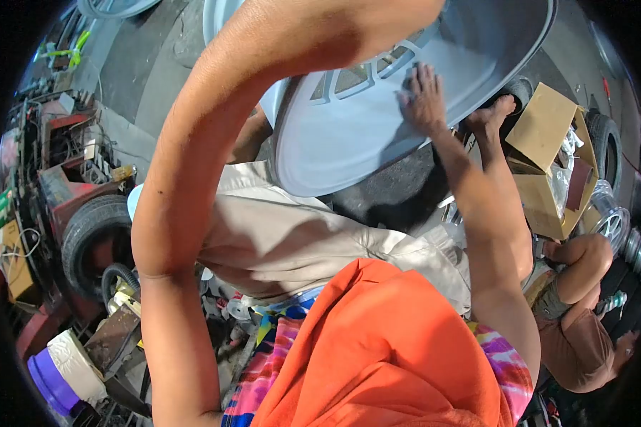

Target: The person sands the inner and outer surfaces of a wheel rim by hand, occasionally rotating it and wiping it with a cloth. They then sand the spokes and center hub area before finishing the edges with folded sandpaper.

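Note:
A large pale grey wheel rim (370, 153), with a row of framed openings across it, is tilted in front of my knees. Against its smooth inner wall lies my right hand (424, 103), palm down with the fingers stretched out; I see nothing in its grip. My left arm is raised and bent across the upper part of the view, over the rim, and its hand is past the top edge of the frame. Beige cloth (285, 228) covers part of my lap, below the rim. My orange shirt (384, 341) fills the bottom middle.
On the right stand an open cardboard box (541, 132) with plastic wrapping, a tyre (605, 146) and a metal wheel (609, 224). Another person's bent knee (584, 260) is close by. Tools and machine parts crowd the left, around a tyre (96, 242) and a purple-and-white tub (53, 381).

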Available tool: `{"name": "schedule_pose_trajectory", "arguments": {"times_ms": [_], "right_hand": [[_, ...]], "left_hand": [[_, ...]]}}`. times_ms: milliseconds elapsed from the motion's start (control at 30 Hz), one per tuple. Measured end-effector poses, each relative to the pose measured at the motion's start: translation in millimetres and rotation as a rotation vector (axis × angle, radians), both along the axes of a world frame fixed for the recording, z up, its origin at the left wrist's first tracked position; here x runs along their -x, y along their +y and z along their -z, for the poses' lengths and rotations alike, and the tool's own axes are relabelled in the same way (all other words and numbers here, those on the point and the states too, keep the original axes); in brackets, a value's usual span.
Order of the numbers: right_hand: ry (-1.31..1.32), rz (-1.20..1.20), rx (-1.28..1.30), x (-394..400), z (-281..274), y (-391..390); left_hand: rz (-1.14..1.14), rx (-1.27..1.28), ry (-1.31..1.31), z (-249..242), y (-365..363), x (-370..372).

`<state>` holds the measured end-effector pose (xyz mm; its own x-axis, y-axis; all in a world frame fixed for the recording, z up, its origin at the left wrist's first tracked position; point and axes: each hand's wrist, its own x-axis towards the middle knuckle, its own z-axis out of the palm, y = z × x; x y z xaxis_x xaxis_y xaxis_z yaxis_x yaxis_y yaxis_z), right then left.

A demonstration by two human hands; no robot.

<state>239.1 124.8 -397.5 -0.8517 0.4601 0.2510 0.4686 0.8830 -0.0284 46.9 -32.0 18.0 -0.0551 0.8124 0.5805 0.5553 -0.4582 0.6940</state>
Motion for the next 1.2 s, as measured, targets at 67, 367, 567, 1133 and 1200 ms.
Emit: {"name": "schedule_pose_trajectory", "arguments": {"times_ms": [67, 367, 567, 1133, 1200], "right_hand": [[0.201, -0.047, 0.196, 18, 33, -59], [1.304, -0.371, 2.117, 164, -308, -125], [1.25, -0.271, 1.833, 140, -269, -174], [-0.084, -0.221, -0.802, 43, -194, 205], [-0.179, -0.17, -0.811, 38, -173, 190]], "left_hand": [[0.063, -0.041, -0.026, 11, 11, 7], [-0.062, 0.012, 0.15, 13, 29, 10], [-0.088, 0.219, -0.016, 1, 32, 5], [-0.437, 0.211, 0.493, 16, 18, 25], [-0.418, 0.291, 0.272, 10, 15, 10]]}}
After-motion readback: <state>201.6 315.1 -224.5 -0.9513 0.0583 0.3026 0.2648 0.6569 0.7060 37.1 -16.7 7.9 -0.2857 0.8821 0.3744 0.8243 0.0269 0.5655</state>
